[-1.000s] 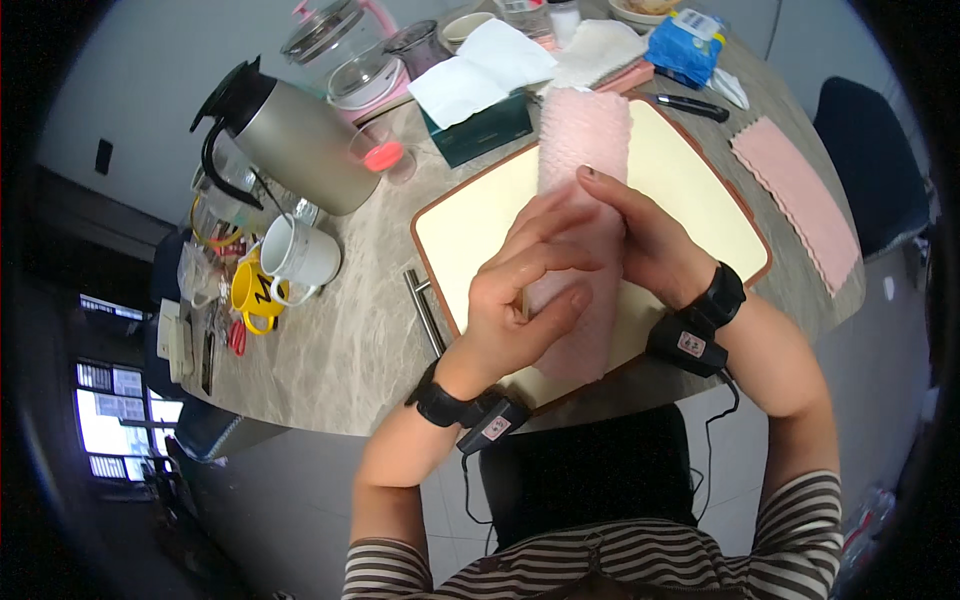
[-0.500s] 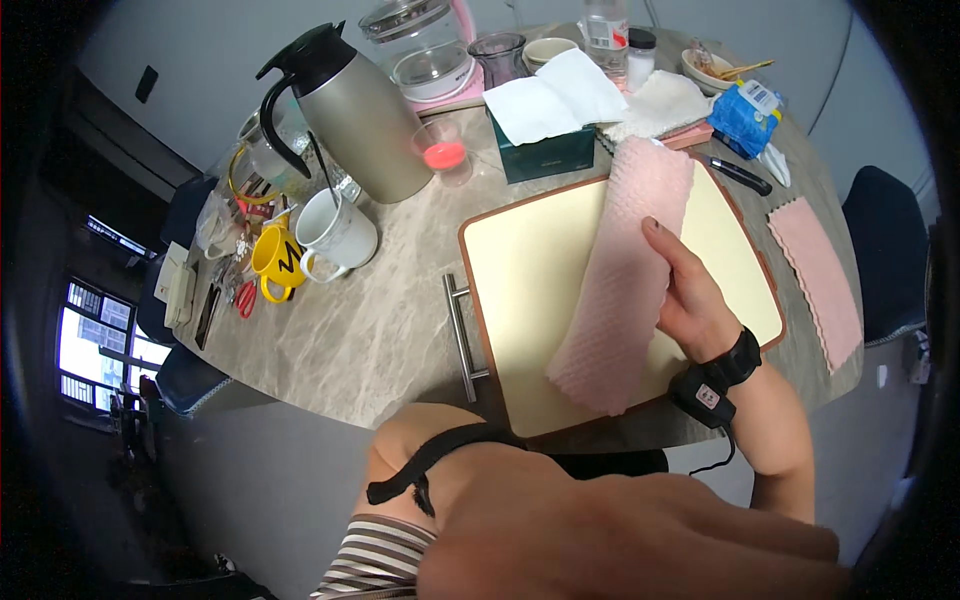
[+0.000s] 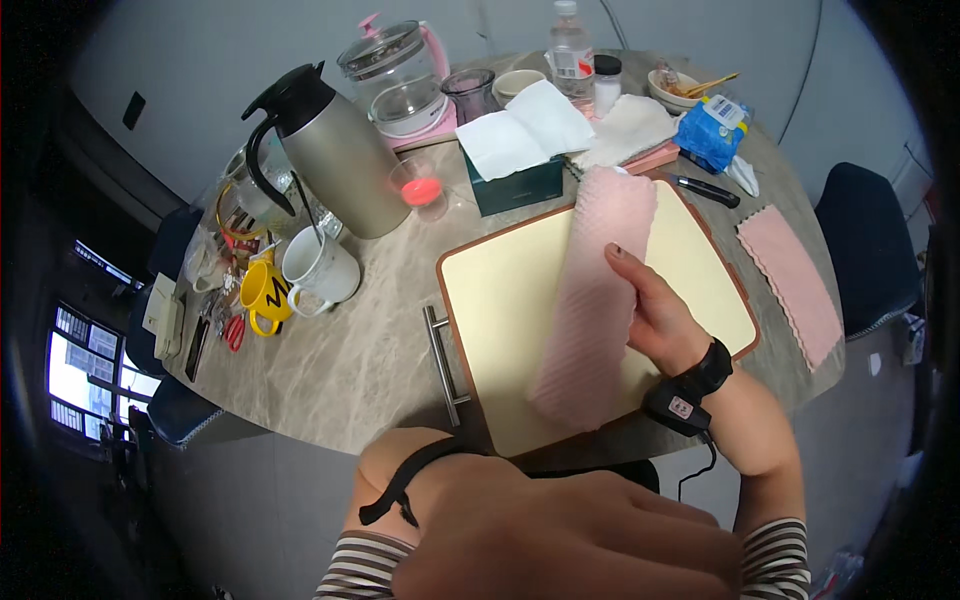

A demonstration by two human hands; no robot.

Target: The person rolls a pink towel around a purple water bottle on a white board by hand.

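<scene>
My right hand (image 3: pixel 665 320) grips a folded pink cloth (image 3: pixel 590 310) by its right side, thumb on top and the other fingers underneath. The cloth hangs lengthwise over a cream board (image 3: pixel 490 330) with a brown rim and a metal handle (image 3: pixel 445 365). Very near the camera, my left hand (image 3: pixel 570 530) spans the lower edge with its back showing. Its fingers stretch to the right, tips out of sight, and nothing shows in them. A black strap (image 3: pixel 415 470) circles the left wrist; a black device (image 3: pixel 690 395) with a cable is on the right one.
A second pink cloth (image 3: pixel 795 290) lies on the table's right side. Behind the board are a green tissue box (image 3: pixel 515 190), a black-handled knife (image 3: pixel 705 190) and a blue packet (image 3: pixel 712 135). A steel jug (image 3: pixel 345 160), white mug (image 3: pixel 325 275) and yellow mug (image 3: pixel 265 292) stand left.
The view has shifted, so the table's things sit a little lower and further left. My right hand still holds the cloth; the striped right sleeve now shows.
</scene>
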